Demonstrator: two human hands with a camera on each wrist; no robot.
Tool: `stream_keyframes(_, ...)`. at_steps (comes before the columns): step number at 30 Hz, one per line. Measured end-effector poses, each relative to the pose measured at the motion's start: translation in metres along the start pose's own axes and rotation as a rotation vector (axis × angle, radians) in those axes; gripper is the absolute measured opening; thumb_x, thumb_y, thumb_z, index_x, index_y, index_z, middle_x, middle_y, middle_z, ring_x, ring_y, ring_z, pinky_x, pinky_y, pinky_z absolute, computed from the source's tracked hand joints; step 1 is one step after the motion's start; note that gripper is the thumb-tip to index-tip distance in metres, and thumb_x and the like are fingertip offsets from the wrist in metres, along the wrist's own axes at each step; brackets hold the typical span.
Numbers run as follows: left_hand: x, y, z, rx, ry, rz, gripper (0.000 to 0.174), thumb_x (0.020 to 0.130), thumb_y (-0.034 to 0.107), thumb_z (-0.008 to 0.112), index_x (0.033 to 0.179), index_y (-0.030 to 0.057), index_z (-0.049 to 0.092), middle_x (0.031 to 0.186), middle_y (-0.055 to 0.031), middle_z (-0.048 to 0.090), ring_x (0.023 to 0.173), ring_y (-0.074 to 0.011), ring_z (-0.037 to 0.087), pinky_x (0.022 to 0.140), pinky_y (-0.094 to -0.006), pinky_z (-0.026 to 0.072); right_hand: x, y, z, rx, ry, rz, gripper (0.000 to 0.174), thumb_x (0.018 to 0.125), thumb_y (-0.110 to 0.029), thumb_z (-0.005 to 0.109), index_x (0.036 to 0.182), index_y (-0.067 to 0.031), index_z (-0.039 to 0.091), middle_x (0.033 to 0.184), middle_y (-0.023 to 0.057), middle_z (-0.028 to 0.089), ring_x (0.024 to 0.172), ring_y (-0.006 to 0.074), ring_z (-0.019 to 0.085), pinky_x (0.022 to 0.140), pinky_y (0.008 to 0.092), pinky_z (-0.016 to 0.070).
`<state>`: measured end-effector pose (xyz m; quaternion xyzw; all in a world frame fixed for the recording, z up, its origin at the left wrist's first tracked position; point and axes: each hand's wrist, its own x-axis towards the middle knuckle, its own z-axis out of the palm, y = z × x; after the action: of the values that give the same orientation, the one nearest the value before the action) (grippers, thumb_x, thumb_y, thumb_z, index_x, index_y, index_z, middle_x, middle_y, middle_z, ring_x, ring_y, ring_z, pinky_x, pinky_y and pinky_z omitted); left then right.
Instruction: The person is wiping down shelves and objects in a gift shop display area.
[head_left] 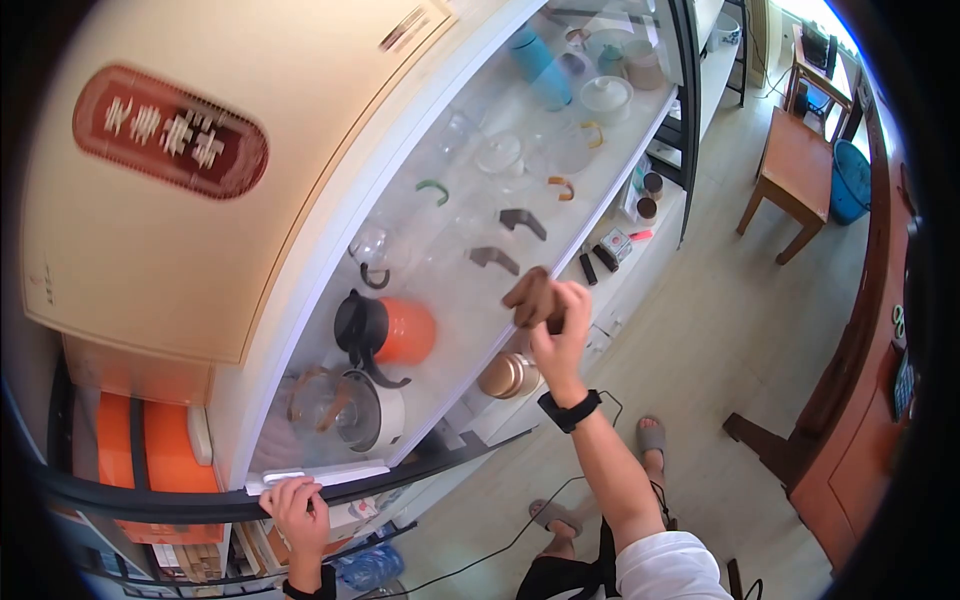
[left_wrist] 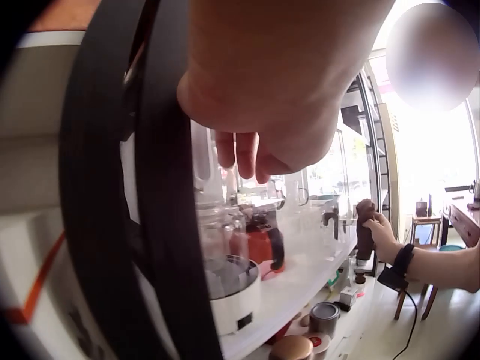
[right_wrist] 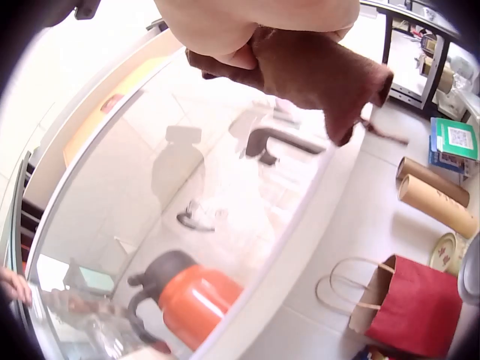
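A crumpled brown cloth [head_left: 535, 297] is gripped in my right hand [head_left: 562, 335], over the front edge of the glassware shelf [head_left: 450, 370]. In the right wrist view the cloth [right_wrist: 307, 71] hangs loosely from the fingers, one corner drooping. My left hand [head_left: 298, 510] rests at the black frame [head_left: 350, 490] at the shelf's near end, fingertips by a white strip. Nearest it on the shelf stand a glass pot on a white base [head_left: 375, 410] and an orange jug with black lid and handle [head_left: 405, 330]. Clear glass pots with grey handles [head_left: 520, 222] line the shelf beyond.
A blue bottle [head_left: 540, 65] and white lidded pot [head_left: 606, 97] stand toward the shelf's far end. Lower down are a gold-lidded jar [head_left: 505, 376] and small items. A red paper bag [right_wrist: 416, 307] and cardboard tubes [right_wrist: 435, 199] lie below. A cable crosses the floor.
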<state>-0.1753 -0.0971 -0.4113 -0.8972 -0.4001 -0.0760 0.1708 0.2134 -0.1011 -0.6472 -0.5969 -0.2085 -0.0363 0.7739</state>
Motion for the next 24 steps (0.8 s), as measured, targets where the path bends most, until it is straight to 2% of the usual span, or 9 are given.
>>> stream_keyframes(3, 0.017, 0.041, 0.004, -0.135, -0.001, -0.071, 0.015, 0.074, 0.001, 0.065, 0.087, 0.0092, 0.069, 0.100, -0.0049, 0.068, 0.099, -0.0229, 0.061, 0.093, -0.0402, 0.0324, 0.047, -0.002, -0.025, 0.035, 0.084, 0.041, 0.036, 0.083, -0.001, 0.065, 0.118, 0.0016, 0.057, 0.114, 0.0149, 0.055, 0.100, 0.0267, 0.057, 0.085, 0.0330, 0.0465)
stream_keyframes(7, 0.062, 0.123, 0.021, -0.325, -0.011, -0.009, 0.014, 0.078, 0.005, 0.068, 0.091, 0.0081, 0.070, 0.101, -0.0060, 0.068, 0.097, -0.0240, 0.062, 0.095, -0.0383, 0.0358, 0.093, -0.008, -0.043, 0.169, 0.045, 0.186, 0.020, 0.095, -0.006, 0.057, 0.113, 0.0031, 0.060, 0.109, 0.0130, 0.058, 0.097, 0.0262, 0.057, 0.086, 0.0334, 0.0453)
stream_keyframes(10, 0.100, 0.175, 0.043, -0.532, 0.008, -0.011, 0.023, 0.080, 0.004, 0.068, 0.103, 0.0058, 0.069, 0.108, -0.0106, 0.067, 0.101, -0.0258, 0.062, 0.093, -0.0375, 0.0412, 0.123, -0.023, -0.043, 0.132, 0.046, 0.132, 0.021, 0.095, -0.007, 0.057, 0.113, 0.0031, 0.061, 0.109, 0.0139, 0.058, 0.098, 0.0273, 0.057, 0.088, 0.0336, 0.0449)
stream_keyframes(14, 0.157, 0.226, 0.070, -1.113, -0.033, -0.254, 0.060, 0.085, 0.004, 0.062, 0.142, 0.0020, 0.045, 0.139, -0.0153, 0.051, 0.116, -0.0238, 0.057, 0.097, -0.0358, 0.0442, 0.160, -0.041, -0.012, 0.131, 0.065, 0.008, 0.023, 0.092, -0.003, 0.059, 0.114, 0.0038, 0.062, 0.112, 0.0158, 0.058, 0.101, 0.0287, 0.057, 0.088, 0.0337, 0.0455)
stream_keyframes(19, 0.187, 0.241, 0.093, -1.171, 0.036, -0.203, 0.066, 0.087, 0.008, 0.063, 0.147, 0.0012, 0.035, 0.145, -0.0160, 0.045, 0.125, -0.0262, 0.053, 0.100, -0.0378, 0.0450, 0.158, -0.070, 0.036, 0.050, 0.022, -0.291, 0.060, 0.073, 0.006, 0.064, 0.133, -0.0024, 0.058, 0.113, 0.0180, 0.055, 0.101, 0.0355, 0.055, 0.088, 0.0427, 0.0466)
stream_keyframes(20, 0.189, 0.245, 0.101, -1.202, 0.025, -0.165, 0.066, 0.087, 0.009, 0.063, 0.147, 0.0013, 0.035, 0.145, -0.0161, 0.045, 0.126, -0.0264, 0.053, 0.101, -0.0382, 0.0452, 0.147, -0.072, 0.040, 0.075, -0.045, -0.321, 0.063, 0.073, 0.004, 0.065, 0.134, -0.0044, 0.058, 0.113, 0.0176, 0.057, 0.104, 0.0354, 0.055, 0.089, 0.0440, 0.0465)
stream_keyframes(21, 0.195, 0.249, 0.117, -1.376, 0.002, -0.202, 0.068, 0.087, 0.007, 0.064, 0.148, 0.0024, 0.034, 0.145, -0.0161, 0.046, 0.128, -0.0266, 0.051, 0.102, -0.0393, 0.0443, 0.150, -0.069, 0.035, -0.089, -0.128, -0.511, 0.063, 0.073, 0.003, 0.064, 0.135, -0.0078, 0.059, 0.110, 0.0169, 0.060, 0.107, 0.0349, 0.055, 0.088, 0.0449, 0.0468)
stream_keyframes(23, 0.195, 0.246, 0.143, -1.586, -0.118, -0.335, 0.071, 0.088, 0.005, 0.065, 0.150, 0.0015, 0.030, 0.142, -0.0164, 0.047, 0.125, -0.0264, 0.052, 0.103, -0.0402, 0.0430, 0.132, -0.076, 0.039, -0.077, -0.155, -0.552, 0.060, 0.075, 0.003, 0.064, 0.134, -0.0077, 0.059, 0.106, 0.0158, 0.062, 0.101, 0.0331, 0.058, 0.086, 0.0443, 0.0490)
stream_keyframes(24, 0.190, 0.232, 0.152, -1.630, -0.069, -0.242, 0.070, 0.089, 0.005, 0.065, 0.149, -0.0009, 0.029, 0.140, -0.0176, 0.047, 0.121, -0.0255, 0.054, 0.103, -0.0388, 0.0433, 0.123, -0.082, 0.048, 0.065, -0.143, -0.531, 0.057, 0.077, 0.000, 0.065, 0.133, -0.0052, 0.059, 0.108, 0.0161, 0.060, 0.097, 0.0336, 0.059, 0.084, 0.0438, 0.0495)
